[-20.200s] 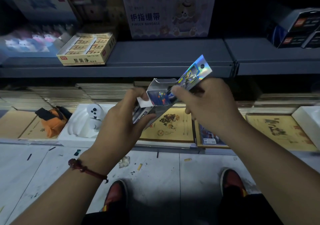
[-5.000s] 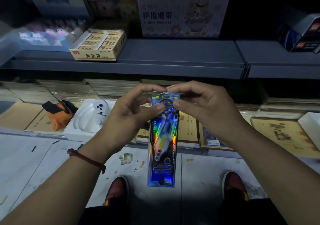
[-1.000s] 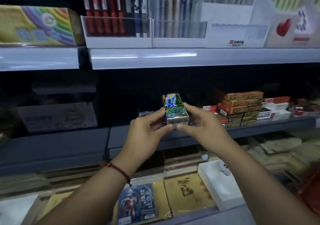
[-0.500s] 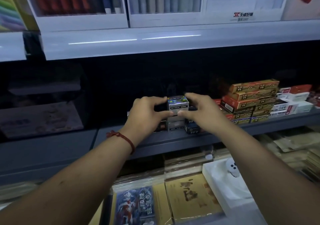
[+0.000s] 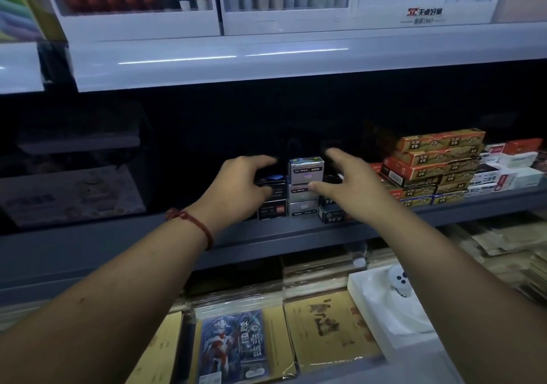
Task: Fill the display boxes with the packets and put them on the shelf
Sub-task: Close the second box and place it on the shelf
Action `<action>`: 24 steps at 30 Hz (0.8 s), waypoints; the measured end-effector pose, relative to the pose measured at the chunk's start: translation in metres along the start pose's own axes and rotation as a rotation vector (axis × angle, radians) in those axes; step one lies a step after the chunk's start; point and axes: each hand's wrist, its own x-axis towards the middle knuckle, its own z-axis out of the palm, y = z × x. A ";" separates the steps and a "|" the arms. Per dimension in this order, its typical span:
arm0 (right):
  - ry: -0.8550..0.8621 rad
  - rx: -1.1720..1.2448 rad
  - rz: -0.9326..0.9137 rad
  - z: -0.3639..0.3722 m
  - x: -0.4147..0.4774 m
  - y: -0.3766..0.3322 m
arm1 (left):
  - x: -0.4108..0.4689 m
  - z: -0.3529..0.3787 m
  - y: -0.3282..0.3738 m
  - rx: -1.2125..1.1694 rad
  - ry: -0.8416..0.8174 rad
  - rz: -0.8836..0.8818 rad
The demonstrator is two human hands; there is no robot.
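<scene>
Your left hand [image 5: 241,183] and right hand [image 5: 350,189] are spread wide and hold nothing; box [image 5: 306,169] sits between them, just beside each, atop its stack [image 5: 302,206] on shelf [image 5: 177,237].

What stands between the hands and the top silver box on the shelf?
Nothing visible does. The top silver box sits on its stack on the grey shelf. The left hand and right hand are open on either side of it, with no object between.

A dark grey shelf [image 5: 88,250] crosses the middle, and the recess behind it lies in deep shadow. Above it, a pale shelf [image 5: 384,60] catches a thin streak of light [image 5: 177,59].
</scene>
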 end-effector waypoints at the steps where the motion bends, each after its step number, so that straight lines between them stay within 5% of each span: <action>1: 0.099 -0.002 -0.022 0.000 -0.013 -0.005 | -0.009 -0.003 -0.008 -0.019 0.063 -0.015; 3: 0.293 0.003 -0.099 0.009 -0.043 -0.016 | -0.032 -0.008 -0.028 -0.107 0.236 -0.052; 5: 0.284 0.046 -0.136 0.027 -0.070 -0.026 | -0.055 -0.006 -0.049 -0.215 0.328 -0.115; 10: -0.081 0.015 -0.168 0.090 -0.093 -0.043 | -0.082 0.014 -0.080 -0.167 0.231 -0.239; 24: -0.129 -0.198 -0.067 0.127 -0.068 -0.072 | -0.048 0.012 -0.101 -0.055 0.178 -0.313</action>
